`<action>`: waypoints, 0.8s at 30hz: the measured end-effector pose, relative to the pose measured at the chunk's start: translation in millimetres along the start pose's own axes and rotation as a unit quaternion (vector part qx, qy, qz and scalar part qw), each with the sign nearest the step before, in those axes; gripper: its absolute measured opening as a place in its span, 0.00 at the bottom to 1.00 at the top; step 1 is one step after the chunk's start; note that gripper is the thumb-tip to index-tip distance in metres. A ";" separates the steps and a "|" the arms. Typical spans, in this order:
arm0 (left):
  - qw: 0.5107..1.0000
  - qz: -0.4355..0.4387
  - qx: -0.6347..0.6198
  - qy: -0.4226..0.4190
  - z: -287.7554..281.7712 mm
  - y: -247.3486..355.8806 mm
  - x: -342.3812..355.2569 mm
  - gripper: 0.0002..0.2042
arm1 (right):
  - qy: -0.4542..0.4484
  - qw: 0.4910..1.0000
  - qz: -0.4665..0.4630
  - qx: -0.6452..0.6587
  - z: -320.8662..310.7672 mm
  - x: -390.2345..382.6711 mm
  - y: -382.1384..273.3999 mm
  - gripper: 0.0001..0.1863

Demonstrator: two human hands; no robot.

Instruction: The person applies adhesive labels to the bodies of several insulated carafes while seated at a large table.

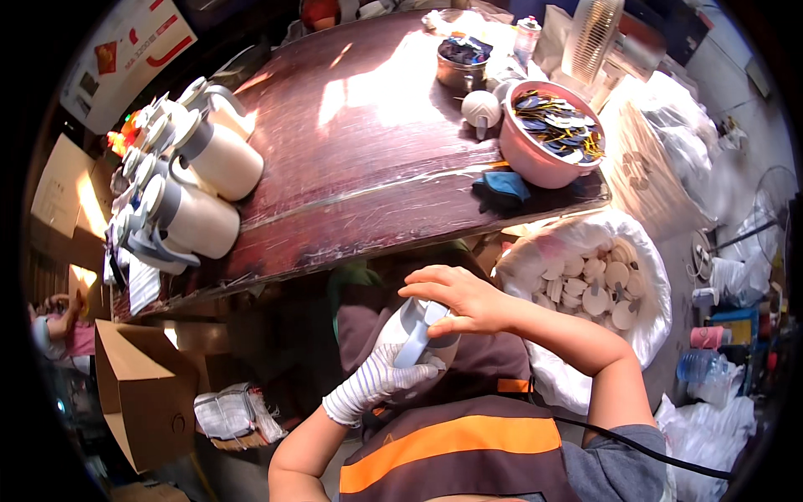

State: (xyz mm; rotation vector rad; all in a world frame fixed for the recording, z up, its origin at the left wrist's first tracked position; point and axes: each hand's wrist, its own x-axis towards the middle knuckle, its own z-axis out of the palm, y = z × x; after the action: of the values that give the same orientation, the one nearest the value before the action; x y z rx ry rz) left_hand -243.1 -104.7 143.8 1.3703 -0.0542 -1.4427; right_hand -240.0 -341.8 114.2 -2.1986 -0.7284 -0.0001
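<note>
A white jug (447, 355) with a light grey-blue handle (411, 345) is held upright or slightly tilted over my lap. Around its body wraps my left hand (383, 374), in a white striped knit glove. My bare right hand (468, 299) lies over the jug's top, fingers across the rim and thumb down by the upper end of the handle. The palm hides much of the top, so whether a lid sits there is unclear. To my right, a white-lined sack (650, 339) holds many round cream lids (595, 299), some with grey tabs.
Several cream jugs (222, 159) with grey lids stand at the left of the dark red table (351, 176). A pink basin (535, 155) of tags, a metal bowl (460, 75), a round white lid (482, 110) and a blue-black cloth (504, 189) are right. Below left stands an open carton (150, 410).
</note>
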 end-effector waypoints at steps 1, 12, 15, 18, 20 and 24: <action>0.999 0.002 0.036 0.019 2.3 2.0 4.3 0.35 | 0.017 1.000 -0.005 0.018 -7.7 -5.1 3.5 0.35; 0.949 0.202 -0.173 0.168 9.3 12.7 34.8 0.11 | 0.319 0.844 0.137 -0.409 -218.9 -16.5 125.5 0.05; 0.950 0.189 -0.162 0.189 5.5 15.0 51.0 0.11 | 0.254 0.794 0.126 -0.538 -239.5 -3.2 171.5 0.06; 0.944 0.203 -0.174 0.194 0.1 15.9 57.4 0.12 | 0.192 0.776 0.142 -0.584 -242.6 10.4 196.2 0.06; 0.943 0.204 -0.180 0.192 -3.7 16.3 62.5 0.12 | 0.209 0.777 0.142 -0.576 -246.4 9.7 199.6 0.06; 0.937 0.205 -0.193 0.205 -6.2 20.5 66.5 0.12 | 0.308 0.806 0.212 -0.458 -250.4 -10.7 178.9 0.07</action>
State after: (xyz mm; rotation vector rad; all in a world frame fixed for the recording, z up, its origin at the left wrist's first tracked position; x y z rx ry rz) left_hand -208.3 -155.1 110.1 1.2157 0.1942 -0.7513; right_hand -101.5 -613.5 156.7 -2.9460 0.2352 -0.9808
